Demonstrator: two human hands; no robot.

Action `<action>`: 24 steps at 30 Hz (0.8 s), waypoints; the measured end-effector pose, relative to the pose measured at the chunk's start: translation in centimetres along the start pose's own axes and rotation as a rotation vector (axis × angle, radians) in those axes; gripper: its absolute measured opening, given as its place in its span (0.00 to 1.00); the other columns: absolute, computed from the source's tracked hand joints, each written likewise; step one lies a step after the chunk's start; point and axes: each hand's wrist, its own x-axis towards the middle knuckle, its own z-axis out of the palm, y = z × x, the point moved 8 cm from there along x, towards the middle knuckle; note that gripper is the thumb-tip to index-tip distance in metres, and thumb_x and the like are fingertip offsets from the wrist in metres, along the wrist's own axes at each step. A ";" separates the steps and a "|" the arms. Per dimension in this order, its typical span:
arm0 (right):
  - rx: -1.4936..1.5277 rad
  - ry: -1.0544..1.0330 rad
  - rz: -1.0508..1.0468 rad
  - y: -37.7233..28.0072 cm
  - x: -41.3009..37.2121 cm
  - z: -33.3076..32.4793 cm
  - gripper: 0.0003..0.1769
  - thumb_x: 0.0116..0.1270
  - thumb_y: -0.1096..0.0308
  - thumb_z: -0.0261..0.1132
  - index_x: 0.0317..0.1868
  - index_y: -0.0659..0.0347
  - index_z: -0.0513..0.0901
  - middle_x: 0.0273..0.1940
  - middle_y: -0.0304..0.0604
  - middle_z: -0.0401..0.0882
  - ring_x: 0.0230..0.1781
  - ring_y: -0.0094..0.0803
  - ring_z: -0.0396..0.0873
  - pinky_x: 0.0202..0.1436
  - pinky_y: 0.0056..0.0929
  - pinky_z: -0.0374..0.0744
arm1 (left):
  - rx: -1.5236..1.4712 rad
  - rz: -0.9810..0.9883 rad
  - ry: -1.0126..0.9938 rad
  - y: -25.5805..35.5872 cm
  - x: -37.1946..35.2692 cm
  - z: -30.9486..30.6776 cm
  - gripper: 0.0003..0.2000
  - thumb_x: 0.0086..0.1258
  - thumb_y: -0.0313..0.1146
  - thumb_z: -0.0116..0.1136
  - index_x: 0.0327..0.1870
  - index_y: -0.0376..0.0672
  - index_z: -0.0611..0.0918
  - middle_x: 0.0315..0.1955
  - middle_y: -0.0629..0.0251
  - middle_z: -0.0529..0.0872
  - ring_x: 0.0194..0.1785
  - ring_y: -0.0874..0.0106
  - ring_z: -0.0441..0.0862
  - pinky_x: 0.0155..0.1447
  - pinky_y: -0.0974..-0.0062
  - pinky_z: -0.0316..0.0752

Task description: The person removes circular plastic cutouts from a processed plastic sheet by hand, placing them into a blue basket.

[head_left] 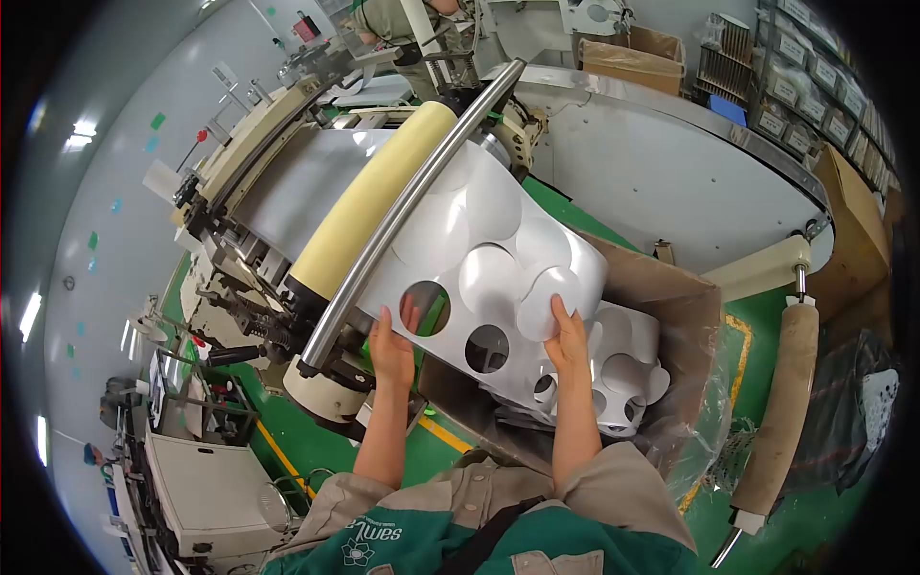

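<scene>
A white plastic sheet [458,321] with round cut-outs, several of them open holes, hangs from the machine down toward a box. At the sheet's near edge, my left hand [391,353] has its thumb in front and its fingers behind, partly showing through a hole. My right hand [568,337] pinches a loose white disc [546,299] over the sheet's right part, thumb on its face. A pale yellow roller [379,196] and a steel bar [414,206] cross the sheet above my hands.
A large cardboard box [685,311] lined with clear plastic holds the sheet's lower end. To the right leans a brown-covered roller [781,407]. Another person [388,21] stands behind the machine. Shelves with labelled bins [795,86] line the far right.
</scene>
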 end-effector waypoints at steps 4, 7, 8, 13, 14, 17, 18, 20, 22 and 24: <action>-0.545 -0.132 -0.054 0.1 -0.1 4.5 0.23 0.57 0.65 0.65 0.50 0.71 0.74 0.44 0.46 0.78 0.44 0.29 0.76 0.48 0.27 0.73 | -0.013 -0.083 0.031 -0.7 0.1 0.4 0.15 0.71 0.36 0.46 0.52 0.35 0.71 0.49 0.61 0.77 0.50 0.69 0.77 0.55 0.71 0.73; -0.698 -0.296 -0.030 1.4 0.3 8.5 0.24 0.56 0.63 0.66 0.49 0.71 0.75 0.42 0.45 0.79 0.42 0.29 0.76 0.45 0.26 0.74 | -0.013 -0.160 0.036 -2.6 -1.3 0.8 0.16 0.70 0.36 0.47 0.55 0.36 0.70 0.50 0.62 0.76 0.54 0.69 0.74 0.57 0.69 0.70; -0.749 -0.342 0.009 1.6 0.1 9.5 0.24 0.55 0.62 0.68 0.48 0.70 0.76 0.42 0.44 0.79 0.41 0.29 0.76 0.44 0.26 0.74 | -0.030 -0.191 0.015 -3.3 -1.6 1.0 0.17 0.71 0.37 0.45 0.57 0.38 0.69 0.52 0.63 0.75 0.56 0.69 0.72 0.60 0.68 0.67; -0.969 -0.527 -0.007 4.6 0.5 12.1 0.28 0.52 0.61 0.70 0.48 0.71 0.74 0.38 0.42 0.76 0.41 0.27 0.74 0.45 0.24 0.73 | 0.000 -0.209 -0.087 -3.8 -2.4 1.3 0.18 0.72 0.38 0.44 0.58 0.38 0.67 0.55 0.63 0.73 0.58 0.68 0.70 0.62 0.67 0.64; -0.959 -0.529 0.075 6.3 1.1 11.3 0.29 0.52 0.61 0.70 0.49 0.71 0.73 0.38 0.42 0.75 0.42 0.27 0.74 0.46 0.24 0.72 | -0.009 -0.227 -0.104 -3.7 -2.4 1.2 0.18 0.72 0.39 0.43 0.58 0.38 0.67 0.55 0.63 0.73 0.58 0.69 0.70 0.63 0.67 0.63; -0.762 -0.451 0.212 7.7 1.3 9.8 0.29 0.55 0.62 0.69 0.52 0.72 0.70 0.43 0.44 0.75 0.47 0.28 0.73 0.48 0.25 0.72 | 0.055 -0.248 -0.154 -3.6 -2.4 1.4 0.21 0.72 0.42 0.42 0.60 0.36 0.65 0.56 0.61 0.71 0.60 0.68 0.68 0.63 0.66 0.62; -0.553 -0.383 0.229 7.7 0.8 8.8 0.29 0.56 0.63 0.68 0.52 0.72 0.70 0.44 0.44 0.75 0.47 0.28 0.73 0.49 0.25 0.72 | 0.080 -0.246 -0.168 -3.4 -2.4 1.5 0.22 0.72 0.42 0.42 0.61 0.36 0.64 0.57 0.59 0.70 0.60 0.67 0.68 0.64 0.66 0.62; -0.221 -0.183 0.206 7.5 0.6 5.0 0.25 0.60 0.66 0.65 0.53 0.72 0.68 0.49 0.45 0.73 0.50 0.30 0.73 0.53 0.27 0.72 | 0.162 -0.158 -0.129 -2.4 -2.0 1.6 0.26 0.72 0.44 0.42 0.63 0.33 0.60 0.61 0.53 0.65 0.64 0.63 0.64 0.66 0.66 0.60; 0.169 -0.111 0.250 6.6 1.2 0.5 0.25 0.63 0.67 0.62 0.57 0.65 0.66 0.53 0.42 0.71 0.54 0.35 0.72 0.56 0.35 0.73 | 0.060 -0.095 -0.063 -1.1 -0.6 0.5 0.26 0.72 0.42 0.42 0.62 0.31 0.60 0.62 0.50 0.63 0.66 0.61 0.61 0.67 0.64 0.59; 0.109 -0.026 0.138 3.7 0.6 -0.3 0.24 0.63 0.66 0.61 0.57 0.64 0.66 0.53 0.42 0.72 0.53 0.35 0.72 0.57 0.36 0.73 | -0.009 -0.041 -0.009 0.3 0.1 0.2 0.22 0.72 0.41 0.43 0.58 0.31 0.64 0.59 0.52 0.68 0.63 0.62 0.65 0.65 0.65 0.63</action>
